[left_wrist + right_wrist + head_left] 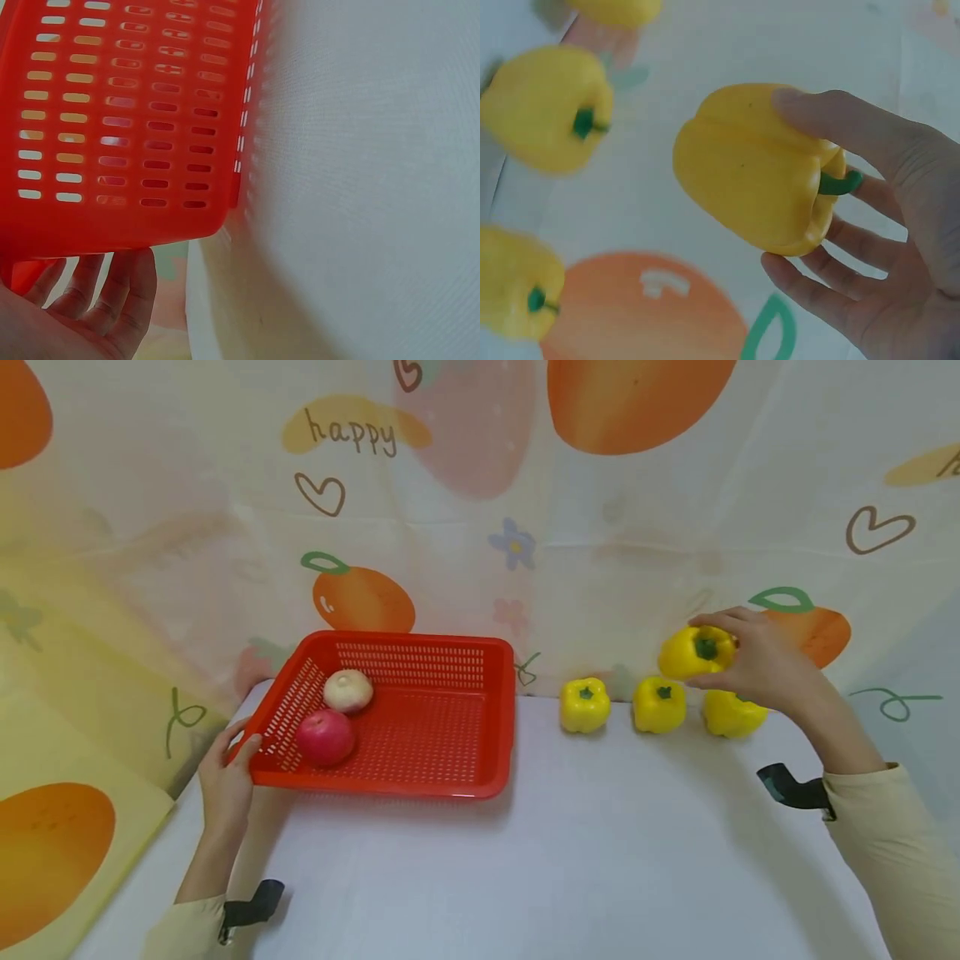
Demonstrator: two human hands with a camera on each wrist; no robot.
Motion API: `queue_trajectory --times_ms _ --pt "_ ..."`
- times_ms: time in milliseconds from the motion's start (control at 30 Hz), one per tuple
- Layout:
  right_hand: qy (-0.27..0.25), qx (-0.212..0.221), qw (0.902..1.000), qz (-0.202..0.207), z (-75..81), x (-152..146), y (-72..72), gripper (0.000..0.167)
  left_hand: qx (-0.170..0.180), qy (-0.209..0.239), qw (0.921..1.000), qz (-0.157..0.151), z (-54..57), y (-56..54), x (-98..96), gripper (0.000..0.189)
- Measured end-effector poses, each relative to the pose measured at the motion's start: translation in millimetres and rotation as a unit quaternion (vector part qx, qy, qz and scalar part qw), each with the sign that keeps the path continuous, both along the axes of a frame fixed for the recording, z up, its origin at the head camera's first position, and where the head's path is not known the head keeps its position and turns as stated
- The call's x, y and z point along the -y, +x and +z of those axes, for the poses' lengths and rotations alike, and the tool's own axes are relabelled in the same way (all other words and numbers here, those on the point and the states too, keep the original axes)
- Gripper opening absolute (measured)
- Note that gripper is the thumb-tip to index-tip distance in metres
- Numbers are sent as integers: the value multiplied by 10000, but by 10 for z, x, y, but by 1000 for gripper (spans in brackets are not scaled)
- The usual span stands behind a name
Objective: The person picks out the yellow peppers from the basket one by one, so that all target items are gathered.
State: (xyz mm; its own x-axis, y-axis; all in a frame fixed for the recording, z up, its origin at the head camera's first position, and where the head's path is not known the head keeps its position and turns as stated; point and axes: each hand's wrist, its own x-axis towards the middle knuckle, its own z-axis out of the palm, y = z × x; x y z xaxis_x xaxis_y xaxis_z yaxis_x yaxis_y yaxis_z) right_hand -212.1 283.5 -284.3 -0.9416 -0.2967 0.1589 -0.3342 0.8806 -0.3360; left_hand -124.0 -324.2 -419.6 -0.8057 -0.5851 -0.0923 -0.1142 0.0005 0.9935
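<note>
My right hand [767, 658] grips a yellow bell pepper [693, 653] between thumb and fingers, lifted above the row of peppers at the back right. In the right wrist view the held bell pepper [754, 169] lies on its side, its green stem toward the palm. With the left hand [228, 777] I hold the left rim of a red plastic basket [420, 785]; the left wrist view shows curled fingers [124, 292] under that rim. Inside the basket, at its left end, sit a pinkish-red round fruit [326, 737] and a cream-coloured round vegetable [348, 691].
Three more yellow peppers stand in a row by the back wall: one at the left [585, 705], a middle pepper [659, 704] and a right pepper [731, 714] partly behind my hand. A printed cloth [600, 568] hangs behind the white table [570, 860].
</note>
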Motion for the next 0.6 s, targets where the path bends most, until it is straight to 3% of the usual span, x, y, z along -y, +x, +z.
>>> queue_trajectory --times_ms 67,267,600 --pt "161 105 9996 -195 14 -196 -1 75 -31 -21 10000 -36 -1 -6 -11 40" --pt "600 -303 9968 -424 6 -702 31 75 -17 -103 9999 -84 -11 -11 -31 39" --pt "519 -188 9970 -549 -210 -1096 34 67 6 -131 9999 20 6 -13 -29 39"
